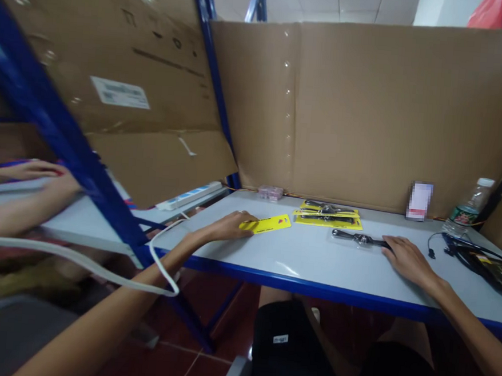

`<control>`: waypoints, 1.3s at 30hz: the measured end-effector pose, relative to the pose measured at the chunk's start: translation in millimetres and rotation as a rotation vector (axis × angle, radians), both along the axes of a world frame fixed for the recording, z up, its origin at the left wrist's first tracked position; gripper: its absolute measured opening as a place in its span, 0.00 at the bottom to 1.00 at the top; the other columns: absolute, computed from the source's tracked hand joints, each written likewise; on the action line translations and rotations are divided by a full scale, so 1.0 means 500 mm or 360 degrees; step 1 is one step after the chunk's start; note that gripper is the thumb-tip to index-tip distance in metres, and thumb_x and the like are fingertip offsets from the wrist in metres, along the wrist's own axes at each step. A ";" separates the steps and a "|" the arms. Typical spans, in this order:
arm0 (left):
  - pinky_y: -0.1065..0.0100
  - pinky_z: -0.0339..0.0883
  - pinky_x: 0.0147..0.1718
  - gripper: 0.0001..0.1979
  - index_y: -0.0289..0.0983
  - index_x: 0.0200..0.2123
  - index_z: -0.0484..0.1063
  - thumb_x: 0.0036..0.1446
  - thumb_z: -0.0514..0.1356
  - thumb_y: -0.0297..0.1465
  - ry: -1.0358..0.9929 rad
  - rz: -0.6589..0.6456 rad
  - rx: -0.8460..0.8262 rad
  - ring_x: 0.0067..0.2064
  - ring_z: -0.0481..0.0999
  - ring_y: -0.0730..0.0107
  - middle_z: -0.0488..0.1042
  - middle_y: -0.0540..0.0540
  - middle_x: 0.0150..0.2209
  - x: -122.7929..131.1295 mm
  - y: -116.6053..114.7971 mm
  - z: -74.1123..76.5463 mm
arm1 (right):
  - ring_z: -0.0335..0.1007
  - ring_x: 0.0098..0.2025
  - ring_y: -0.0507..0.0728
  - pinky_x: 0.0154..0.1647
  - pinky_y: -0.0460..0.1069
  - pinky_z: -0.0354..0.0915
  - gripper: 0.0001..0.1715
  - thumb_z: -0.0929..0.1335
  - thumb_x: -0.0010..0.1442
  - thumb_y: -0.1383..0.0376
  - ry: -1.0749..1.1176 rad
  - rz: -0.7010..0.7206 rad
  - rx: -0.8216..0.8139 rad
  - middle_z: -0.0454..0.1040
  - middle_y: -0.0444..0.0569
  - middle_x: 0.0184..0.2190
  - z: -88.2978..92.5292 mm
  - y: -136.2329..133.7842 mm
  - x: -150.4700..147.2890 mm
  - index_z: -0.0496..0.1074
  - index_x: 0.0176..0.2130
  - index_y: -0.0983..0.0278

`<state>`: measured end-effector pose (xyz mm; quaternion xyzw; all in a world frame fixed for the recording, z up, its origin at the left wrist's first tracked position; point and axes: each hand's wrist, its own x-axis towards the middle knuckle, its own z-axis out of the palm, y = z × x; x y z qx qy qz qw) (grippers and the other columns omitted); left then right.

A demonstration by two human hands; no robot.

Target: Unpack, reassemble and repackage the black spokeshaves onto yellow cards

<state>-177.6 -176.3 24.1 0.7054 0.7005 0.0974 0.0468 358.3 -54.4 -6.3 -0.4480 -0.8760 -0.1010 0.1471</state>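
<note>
My left hand (232,225) is closed on the left end of a yellow backing card (269,226) with a hang hole and dark print. It holds the card low over the table's left part. My right hand (405,257) has its fingers on the right end of a long dark metal wrench-like tool (361,240) lying on the table. The tool has a wider middle section with something shiny, perhaps clear plastic, around it. Behind, similar dark tools on yellow cards lie in a small stack (329,214).
The grey-white table (289,262) is backed by a cardboard wall (368,116). A pink packet (270,193), a pixelated upright item (419,201), a water bottle (468,209) and black cables (465,249) stand or lie around. A white cable (111,275) crosses my left forearm. A co-worker's arms (26,201) show left.
</note>
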 end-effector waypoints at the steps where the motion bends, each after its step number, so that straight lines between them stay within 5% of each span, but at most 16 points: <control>1: 0.58 0.65 0.58 0.29 0.39 0.58 0.74 0.56 0.60 0.44 -0.0019 -0.0023 -0.0004 0.58 0.73 0.50 0.76 0.39 0.57 0.008 -0.014 0.000 | 0.71 0.60 0.71 0.60 0.62 0.65 0.27 0.59 0.71 0.62 -0.0014 0.0017 -0.0005 0.75 0.67 0.58 -0.002 0.000 0.001 0.70 0.62 0.74; 10: 0.51 0.55 0.68 0.33 0.41 0.67 0.67 0.68 0.50 0.53 -0.0132 -0.0408 0.0068 0.69 0.63 0.45 0.62 0.38 0.70 0.152 -0.102 -0.050 | 0.71 0.58 0.70 0.60 0.62 0.65 0.27 0.59 0.74 0.58 -0.0129 -0.0111 0.0095 0.75 0.64 0.58 -0.010 -0.154 0.012 0.69 0.63 0.71; 14: 0.43 0.47 0.71 0.34 0.44 0.70 0.63 0.69 0.47 0.55 0.0008 -0.0584 0.0174 0.74 0.51 0.43 0.55 0.41 0.74 0.222 -0.087 -0.077 | 0.68 0.62 0.68 0.64 0.61 0.63 0.33 0.65 0.71 0.53 -0.0096 -0.0033 0.0174 0.72 0.62 0.62 -0.023 -0.233 0.017 0.64 0.67 0.67; 21: 0.40 0.53 0.69 0.35 0.39 0.70 0.62 0.71 0.44 0.54 0.0119 -0.0700 0.0256 0.74 0.53 0.43 0.55 0.35 0.73 0.284 -0.056 -0.076 | 0.66 0.62 0.72 0.64 0.66 0.62 0.35 0.71 0.65 0.60 -0.0107 0.0005 0.0235 0.69 0.67 0.63 -0.037 -0.292 0.024 0.65 0.66 0.67; 27: 0.38 0.48 0.71 0.33 0.40 0.72 0.55 0.72 0.47 0.51 0.0163 -0.0716 0.0547 0.75 0.50 0.47 0.56 0.37 0.73 0.300 -0.096 -0.070 | 0.56 0.71 0.73 0.69 0.69 0.58 0.53 0.72 0.62 0.62 0.0021 0.0054 0.0154 0.56 0.64 0.72 -0.049 -0.323 0.032 0.45 0.75 0.63; 32: 0.40 0.53 0.69 0.36 0.38 0.73 0.52 0.71 0.47 0.53 0.0240 -0.0627 0.0385 0.74 0.53 0.45 0.57 0.35 0.73 0.284 -0.102 -0.061 | 0.61 0.69 0.68 0.66 0.66 0.64 0.37 0.64 0.71 0.60 0.0283 0.0124 0.0057 0.63 0.56 0.69 -0.053 -0.382 0.051 0.50 0.74 0.56; 39: 0.39 0.57 0.66 0.41 0.37 0.73 0.53 0.66 0.55 0.55 0.0359 -0.0738 0.0489 0.71 0.57 0.39 0.61 0.31 0.70 0.294 -0.122 -0.104 | 0.68 0.65 0.63 0.63 0.58 0.71 0.25 0.66 0.70 0.61 0.0452 0.0201 -0.0144 0.69 0.51 0.66 -0.081 -0.483 0.087 0.69 0.65 0.52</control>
